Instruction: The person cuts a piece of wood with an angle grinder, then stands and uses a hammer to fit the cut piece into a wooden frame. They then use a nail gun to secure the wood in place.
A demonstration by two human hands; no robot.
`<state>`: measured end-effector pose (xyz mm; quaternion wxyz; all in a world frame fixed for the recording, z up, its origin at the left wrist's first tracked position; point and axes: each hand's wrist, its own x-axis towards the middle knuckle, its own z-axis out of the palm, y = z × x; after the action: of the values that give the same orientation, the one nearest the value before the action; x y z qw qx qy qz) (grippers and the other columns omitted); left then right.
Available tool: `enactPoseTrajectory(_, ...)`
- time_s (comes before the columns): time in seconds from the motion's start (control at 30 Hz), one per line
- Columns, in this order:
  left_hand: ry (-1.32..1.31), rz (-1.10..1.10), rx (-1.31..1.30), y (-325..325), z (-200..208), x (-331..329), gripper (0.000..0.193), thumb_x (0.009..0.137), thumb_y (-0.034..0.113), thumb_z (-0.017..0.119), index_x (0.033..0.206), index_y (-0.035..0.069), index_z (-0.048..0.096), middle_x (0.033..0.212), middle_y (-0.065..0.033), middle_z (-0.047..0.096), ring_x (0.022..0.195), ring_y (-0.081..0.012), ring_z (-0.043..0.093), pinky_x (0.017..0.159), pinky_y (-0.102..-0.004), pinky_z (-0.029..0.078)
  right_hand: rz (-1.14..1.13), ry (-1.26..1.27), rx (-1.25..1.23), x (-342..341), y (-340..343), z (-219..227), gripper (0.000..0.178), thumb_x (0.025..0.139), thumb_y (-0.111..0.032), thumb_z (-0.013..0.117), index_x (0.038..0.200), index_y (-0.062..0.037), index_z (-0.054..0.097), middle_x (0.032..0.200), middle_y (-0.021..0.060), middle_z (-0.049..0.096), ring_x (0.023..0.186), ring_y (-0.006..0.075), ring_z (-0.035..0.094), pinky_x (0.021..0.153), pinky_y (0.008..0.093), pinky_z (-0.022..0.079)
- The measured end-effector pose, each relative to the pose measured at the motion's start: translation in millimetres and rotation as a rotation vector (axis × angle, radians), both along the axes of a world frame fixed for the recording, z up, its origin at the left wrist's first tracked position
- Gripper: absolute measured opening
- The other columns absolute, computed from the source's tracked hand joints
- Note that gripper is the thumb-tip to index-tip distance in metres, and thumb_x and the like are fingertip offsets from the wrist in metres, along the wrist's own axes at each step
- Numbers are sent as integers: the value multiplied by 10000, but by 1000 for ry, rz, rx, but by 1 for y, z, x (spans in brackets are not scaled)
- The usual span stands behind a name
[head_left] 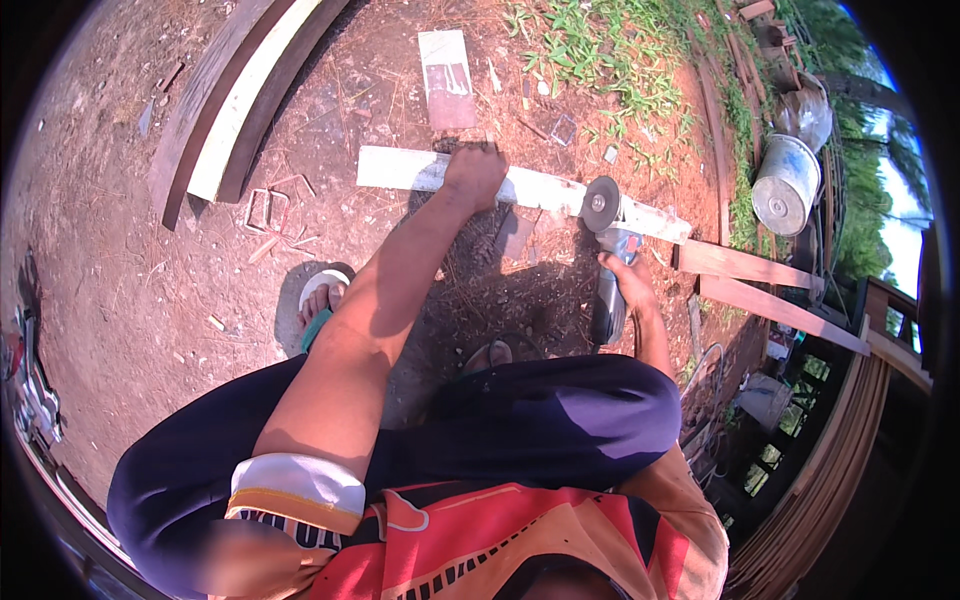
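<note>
My left hand (475, 178) is closed over a long white board (540, 189), which lies crosswise on the ground in front of me. My right hand (630, 280) grips an angle grinder (610, 290) by its body. The grinder's dark round disc (601, 204) stands upright at the board, right of my left hand. Whether the disc touches or cuts into the board I cannot tell. Toward its right end the board looks rougher and patchy, near two reddish planks (745, 264).
A flat piece, part white and part brown (447, 80), lies beyond the board. Long timbers (250, 100) lie at the far left, near bent metal rods (270, 210). A white bucket (786, 185) is at the right. My sandalled foot (322, 296) stands at the left.
</note>
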<state>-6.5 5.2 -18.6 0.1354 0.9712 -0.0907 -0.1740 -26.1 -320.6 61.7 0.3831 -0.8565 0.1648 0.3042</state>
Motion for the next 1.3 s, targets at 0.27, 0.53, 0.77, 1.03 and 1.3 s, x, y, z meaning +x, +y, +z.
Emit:
enactPoseTrajectory(0.27, 2, -21, -7, 1, 2, 1, 546, 759, 182, 759, 1256, 30, 592, 1194, -144, 640, 1047, -288, 685, 867, -418, 577, 75, -40, -117, -2, -11, -12, 533, 795, -363, 753, 1177, 0, 674, 1083, 148, 719, 1006, 245, 677, 925, 361, 499)
enactPoseTrajectory(0.53, 18, -49, 46, 0, -2, -1, 761, 743, 315, 821, 1374, 34, 503, 1230, -148, 617, 1067, -281, 673, 874, -412, 556, 15, -25, 0, -2, -9, -15, 514, 788, -312, 776, 1196, -26, 650, 1084, 107, 705, 968, 222, 662, 871, 364, 508)
enactPoseTrajectory(0.77, 0, -10, 0, 2, 0, -1, 558, 754, 186, 755, 1262, 40, 576, 1199, -139, 643, 1081, -279, 672, 901, -408, 555, 27, -15, -27, 9, 8, 8, 516, 798, -301, 776, 1202, -8, 644, 1101, 96, 702, 977, 196, 651, 884, 350, 499)
enactPoseTrajectory(1.03, -143, -28, 45, -3, -4, -12, 760, 753, 307, 794, 1372, 38, 446, 1278, -140, 585, 1252, -295, 534, 1067, -493, 412, -158, -18, 186, -28, -18, -1, 472, 817, -281, 768, 1178, -10, 629, 1013, 98, 705, 925, 190, 670, 823, 341, 523)
enactPoseTrajectory(1.3, -190, -148, 99, 7, -10, 2, 707, 770, 349, 804, 1304, 9, 488, 1182, -192, 629, 1112, -360, 620, 939, -499, 490, -291, -73, 290, -83, -39, 44, 380, 842, -220, 740, 1146, -18, 632, 907, 68, 674, 733, 155, 654, 632, 320, 541)
